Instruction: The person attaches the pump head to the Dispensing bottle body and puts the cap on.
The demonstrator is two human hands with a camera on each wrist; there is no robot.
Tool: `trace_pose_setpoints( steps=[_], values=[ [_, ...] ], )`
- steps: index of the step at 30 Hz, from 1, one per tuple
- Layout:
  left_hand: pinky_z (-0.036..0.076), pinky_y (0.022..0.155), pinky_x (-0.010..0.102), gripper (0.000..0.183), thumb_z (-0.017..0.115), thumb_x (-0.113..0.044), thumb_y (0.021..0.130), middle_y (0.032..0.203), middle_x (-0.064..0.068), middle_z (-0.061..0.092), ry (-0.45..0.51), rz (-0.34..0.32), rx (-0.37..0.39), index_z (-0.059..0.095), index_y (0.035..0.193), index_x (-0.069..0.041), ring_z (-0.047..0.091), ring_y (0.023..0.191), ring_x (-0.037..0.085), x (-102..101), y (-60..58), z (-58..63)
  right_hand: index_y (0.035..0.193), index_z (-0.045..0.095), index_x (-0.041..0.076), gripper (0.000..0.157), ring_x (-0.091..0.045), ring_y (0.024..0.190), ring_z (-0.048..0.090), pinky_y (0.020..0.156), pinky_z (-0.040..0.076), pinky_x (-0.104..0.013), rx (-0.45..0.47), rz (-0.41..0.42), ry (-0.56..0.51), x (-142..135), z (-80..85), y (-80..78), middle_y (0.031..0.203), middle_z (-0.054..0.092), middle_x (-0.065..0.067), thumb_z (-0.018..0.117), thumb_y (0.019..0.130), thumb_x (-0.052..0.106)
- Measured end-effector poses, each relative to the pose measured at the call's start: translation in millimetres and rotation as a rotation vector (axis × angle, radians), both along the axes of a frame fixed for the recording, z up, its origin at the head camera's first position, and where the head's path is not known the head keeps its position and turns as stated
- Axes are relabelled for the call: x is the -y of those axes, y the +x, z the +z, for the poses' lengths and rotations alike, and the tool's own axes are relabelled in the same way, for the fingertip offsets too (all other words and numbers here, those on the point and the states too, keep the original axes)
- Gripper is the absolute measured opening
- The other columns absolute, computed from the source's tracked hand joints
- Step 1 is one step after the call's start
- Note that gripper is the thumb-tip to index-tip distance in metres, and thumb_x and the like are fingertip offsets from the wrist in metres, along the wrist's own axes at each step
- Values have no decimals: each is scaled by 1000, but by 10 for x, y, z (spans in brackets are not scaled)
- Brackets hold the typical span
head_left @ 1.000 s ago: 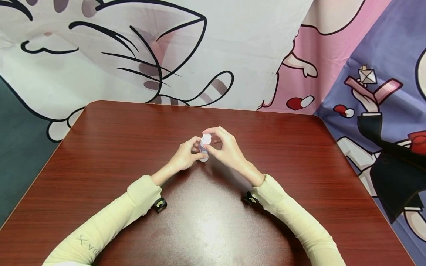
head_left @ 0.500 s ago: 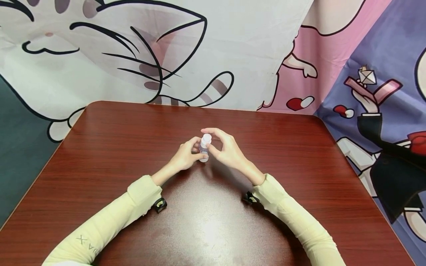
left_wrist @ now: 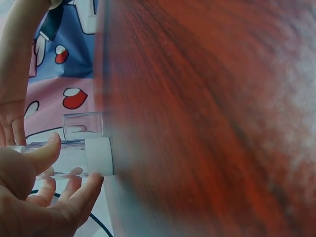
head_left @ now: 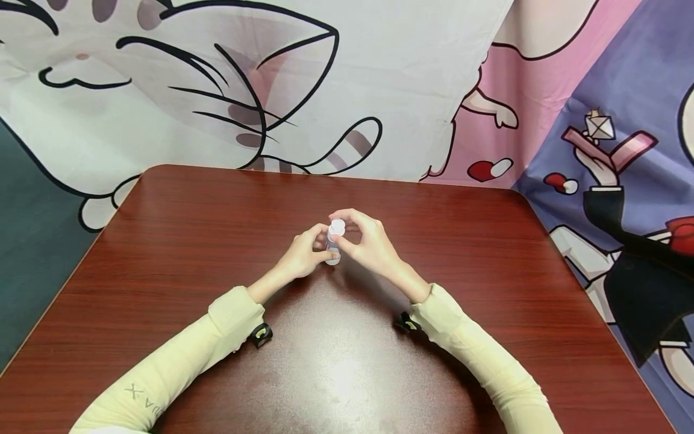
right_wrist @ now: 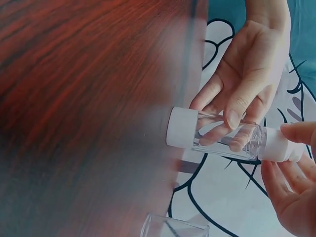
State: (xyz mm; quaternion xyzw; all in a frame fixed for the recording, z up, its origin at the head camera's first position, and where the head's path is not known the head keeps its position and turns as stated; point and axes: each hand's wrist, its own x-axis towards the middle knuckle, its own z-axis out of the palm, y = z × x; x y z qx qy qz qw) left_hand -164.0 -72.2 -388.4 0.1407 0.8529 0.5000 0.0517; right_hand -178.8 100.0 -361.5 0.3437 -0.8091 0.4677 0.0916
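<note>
A small clear bottle (head_left: 331, 245) with a white base (right_wrist: 181, 127) stands upright on the table, its white top (head_left: 337, 227) uppermost. My left hand (head_left: 300, 255) grips the bottle's body between thumb and fingers. From the other side, my right hand (head_left: 374, 244) pinches the white top, thumb in front and fingers behind. Both wrist views show the transparent body through the left fingers (right_wrist: 234, 118). Close to the bottle stands a clear cup-like cover (left_wrist: 83, 125), also partly visible in the right wrist view; the head view does not plainly show it.
The dark red wooden table (head_left: 217, 205) reaches around both arms. Behind it hangs a printed cartoon cloth (head_left: 412, 90). A small black device (head_left: 261, 334) sits at the left cuff and another (head_left: 408, 322) at the right cuff.
Half a second ago the right fingers had loosened from the white top; now they close round it again. The left hand and bottle stay in place.
</note>
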Motion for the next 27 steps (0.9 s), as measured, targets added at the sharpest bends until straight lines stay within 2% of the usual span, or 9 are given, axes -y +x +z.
trace_pose_setpoints(
  steps=[7,12,15,19,21,23,27],
  values=[
    [53,89,44,42,73,-9,83,113,19,66,2,-1,-7,53,120,0,67,101,33,0,10,-1,110,65,3,30,-19,84,70,78,56,-22,-15,-48,9,7,-5,-6,104,69,-10,75,82,7],
    [53,90,43,43,73,-9,84,113,19,66,9,-4,-1,53,120,1,67,102,33,-3,6,1,114,63,4,40,-19,89,69,80,56,-25,-31,-43,21,-5,-8,-10,111,67,-9,79,79,12],
    [53,91,44,43,73,-9,84,113,20,66,4,-2,-4,53,121,1,66,103,34,0,7,-1,120,60,2,43,-22,103,67,88,55,-30,-9,-13,21,-11,34,15,119,65,-12,76,80,6],
    [52,91,44,44,72,-8,84,113,21,66,-2,-2,-9,52,122,2,66,102,35,-1,10,5,123,57,-7,41,-32,115,61,98,51,-39,47,64,4,-14,172,98,123,62,-21,60,82,-10],
    [52,91,44,44,72,-8,84,113,22,65,-2,-7,-12,52,122,3,66,103,36,-1,8,7,122,56,-10,41,-36,114,61,98,50,-40,59,90,3,-17,223,126,122,62,-24,55,82,-14],
    [52,91,45,44,72,-8,84,114,22,65,2,-8,-9,52,122,3,66,103,36,0,9,10,122,56,-9,40,-33,112,62,97,51,-37,59,94,17,-24,223,116,121,63,-23,55,82,-15],
    [53,90,44,43,72,-7,84,114,21,65,5,-13,-9,52,121,3,66,103,35,5,10,12,122,59,0,41,-24,103,68,90,54,-29,57,64,27,-56,96,17,116,67,-15,64,82,-9]
  ],
)
